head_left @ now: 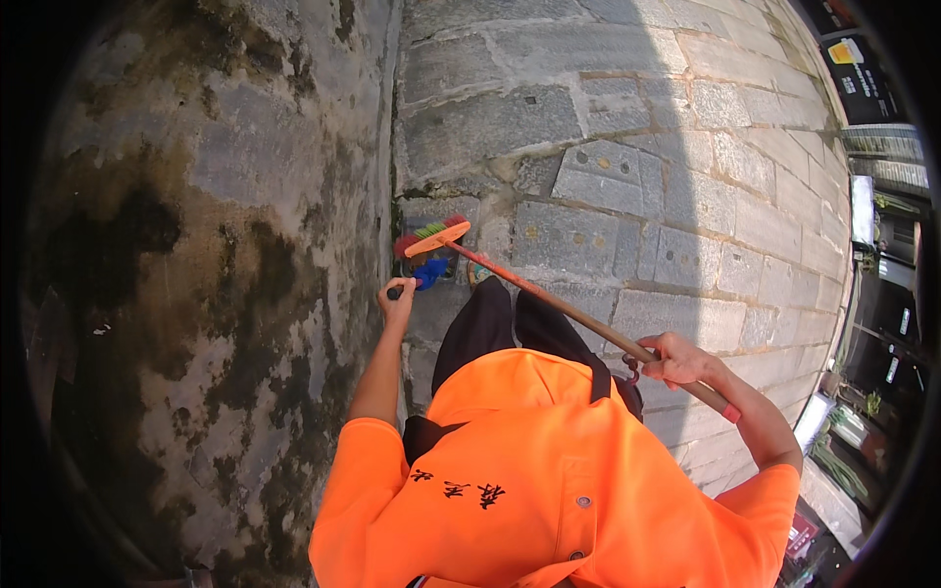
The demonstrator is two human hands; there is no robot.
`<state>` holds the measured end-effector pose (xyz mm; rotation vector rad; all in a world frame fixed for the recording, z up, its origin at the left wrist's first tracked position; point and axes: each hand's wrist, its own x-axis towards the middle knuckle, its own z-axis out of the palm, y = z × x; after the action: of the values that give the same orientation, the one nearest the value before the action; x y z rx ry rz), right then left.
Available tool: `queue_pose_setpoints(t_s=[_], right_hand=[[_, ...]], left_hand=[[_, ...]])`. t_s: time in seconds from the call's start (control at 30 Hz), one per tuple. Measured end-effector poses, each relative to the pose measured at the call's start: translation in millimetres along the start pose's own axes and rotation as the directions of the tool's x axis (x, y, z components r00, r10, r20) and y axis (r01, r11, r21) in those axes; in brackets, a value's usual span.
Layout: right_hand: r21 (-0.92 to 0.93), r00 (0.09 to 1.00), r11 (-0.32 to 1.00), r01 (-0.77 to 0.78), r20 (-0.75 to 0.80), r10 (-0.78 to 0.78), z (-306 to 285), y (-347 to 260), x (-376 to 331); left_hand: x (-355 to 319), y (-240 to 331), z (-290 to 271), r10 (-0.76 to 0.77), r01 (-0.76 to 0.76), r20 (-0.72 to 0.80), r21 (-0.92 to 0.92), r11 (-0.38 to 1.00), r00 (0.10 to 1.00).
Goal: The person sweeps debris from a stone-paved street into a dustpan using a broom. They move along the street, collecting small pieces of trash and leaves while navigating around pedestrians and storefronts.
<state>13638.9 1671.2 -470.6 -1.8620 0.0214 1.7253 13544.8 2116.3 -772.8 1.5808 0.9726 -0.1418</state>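
Note:
My right hand [674, 359] grips the long reddish-brown handle of a broom [549, 299] near its upper end. The handle slants down to an orange broom head [437, 238] with green and red bristles, set on the paving by the foot of a wall. My left hand [397, 298] is closed on a dark handle that leads to a blue dustpan [429, 274], which sits just under the broom head. My orange shirt [549, 470] and dark trousers [490, 328] fill the lower middle and hide my feet.
A stained, mossy stone wall [216, 245] fills the left side, meeting the grey stone-slab paving [608, 186] along a seam near the broom head. Shopfronts and signs [872, 255] line the far right edge.

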Motion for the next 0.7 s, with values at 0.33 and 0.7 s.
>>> queue_pose_setpoints(t_s=[0.33,0.7], right_hand=[[-0.401,0.945,0.908,0.122,-0.234,-0.23,-54,-68,119],[-0.679,0.953,0.68,0.275,0.102,-0.284,-31,-46,88]], left_hand=[[-37,-15,-30,-0.049,0.02,-0.147,-0.197,0.98,0.988],[-41,-35,-39,-0.148,0.09,-0.234,-0.242,0.966,0.961]])
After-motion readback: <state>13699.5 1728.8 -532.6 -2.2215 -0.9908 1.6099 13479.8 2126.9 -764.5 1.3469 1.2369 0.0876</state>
